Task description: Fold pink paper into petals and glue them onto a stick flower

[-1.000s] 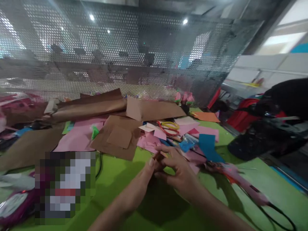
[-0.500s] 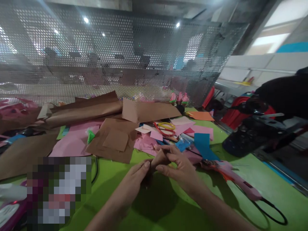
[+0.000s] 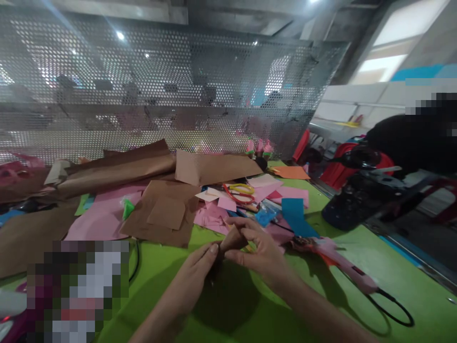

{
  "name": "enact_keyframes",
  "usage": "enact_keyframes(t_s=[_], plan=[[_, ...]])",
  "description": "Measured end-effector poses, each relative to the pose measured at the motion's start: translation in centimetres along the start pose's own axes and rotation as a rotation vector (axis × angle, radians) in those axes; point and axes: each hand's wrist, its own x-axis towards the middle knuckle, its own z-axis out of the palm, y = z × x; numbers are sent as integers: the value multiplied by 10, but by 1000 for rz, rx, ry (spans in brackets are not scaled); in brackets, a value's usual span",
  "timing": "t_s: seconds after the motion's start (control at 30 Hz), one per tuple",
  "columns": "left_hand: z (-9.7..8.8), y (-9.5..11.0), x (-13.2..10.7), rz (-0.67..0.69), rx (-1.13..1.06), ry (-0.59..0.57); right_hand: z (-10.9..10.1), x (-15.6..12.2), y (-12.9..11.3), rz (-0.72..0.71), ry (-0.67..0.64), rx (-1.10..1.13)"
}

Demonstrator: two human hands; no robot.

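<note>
My left hand (image 3: 200, 262) is closed on one end of a small curled piece of brown paper (image 3: 231, 239), thumb on top. At the other end, the fingers and thumb of my right hand (image 3: 259, 250) curve around the same paper. Both hands hold it just above the green tabletop (image 3: 228, 309), and part of it is hidden by the fingers. Beyond the hands lie pink paper scraps (image 3: 210, 214) and a brown sheet (image 3: 137, 221) with a smaller brown piece (image 3: 169, 213) on it.
To the right lies a pink glue gun (image 3: 352, 271) with a black cord. Red and yellow looped handles (image 3: 239, 193), a blue paper piece (image 3: 293, 214) and large folded brown paper (image 3: 221, 167) lie farther back. A person in dark clothing (image 3: 410, 143) is at the right, beyond the table edge.
The brown paper looks more curled, with less of it showing between my hands. My right fingers have closed slightly around it. The whole view has shifted a little.
</note>
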Motion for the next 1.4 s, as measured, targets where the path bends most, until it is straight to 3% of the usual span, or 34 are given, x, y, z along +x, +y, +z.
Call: enact_keyframes(t_s=[0.17,0.3,0.5,0.73,0.97,1.1,1.23,1.4], plan=[[1,-1,3,18,25,-7,-3,2,1,3,34,42],[-1,-3,10,131,85,29,-6,3,8,48,99,81],[-4,-3,8,319,438,214,-7,4,18,165,124,242],[-6,-8,7,556,735,248,-5,4,18,201,30,472],[-4,-7,6,616,791,295,-3,4,11,267,-8,542],[-3,-4,4,586,771,289,-2,4,11,289,-5,550],[-3,-2,4,548,760,291,-2,4,12,246,19,455],[-4,-6,5,558,761,299,-3,4,15,224,-52,337]])
